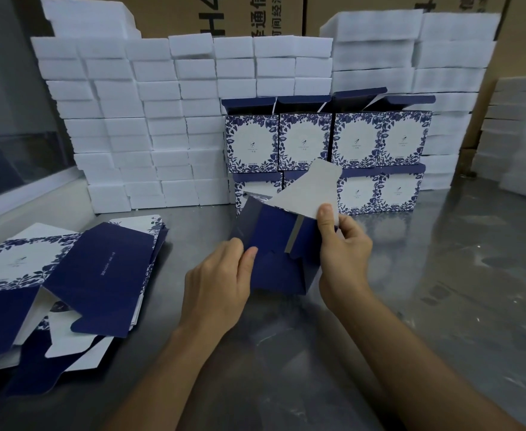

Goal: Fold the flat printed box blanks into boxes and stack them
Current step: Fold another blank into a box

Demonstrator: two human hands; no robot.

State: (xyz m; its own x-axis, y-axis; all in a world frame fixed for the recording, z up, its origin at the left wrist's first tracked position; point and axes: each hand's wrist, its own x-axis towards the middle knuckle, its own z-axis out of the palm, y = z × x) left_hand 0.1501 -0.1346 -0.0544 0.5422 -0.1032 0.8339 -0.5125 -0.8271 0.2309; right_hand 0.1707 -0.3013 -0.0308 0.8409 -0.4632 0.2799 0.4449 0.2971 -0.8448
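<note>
A half-folded dark blue box (281, 259) stands on the steel table (442, 275) at the centre, bottom flaps toward me. My left hand (221, 284) grips its left side, thumb on a blue flap. My right hand (342, 247) pinches a white-backed flap (308, 191) that sticks up from the box. A loose pile of flat blue-and-white blanks (68, 284) lies at the left. Folded floral-printed boxes (330, 141) with open lids are stacked in two rows behind the box I hold.
White foam blocks (137, 126) are stacked high along the back and at the right (523, 144). Brown cartons (255, 14) stand behind them. A window sill edges the table on the left.
</note>
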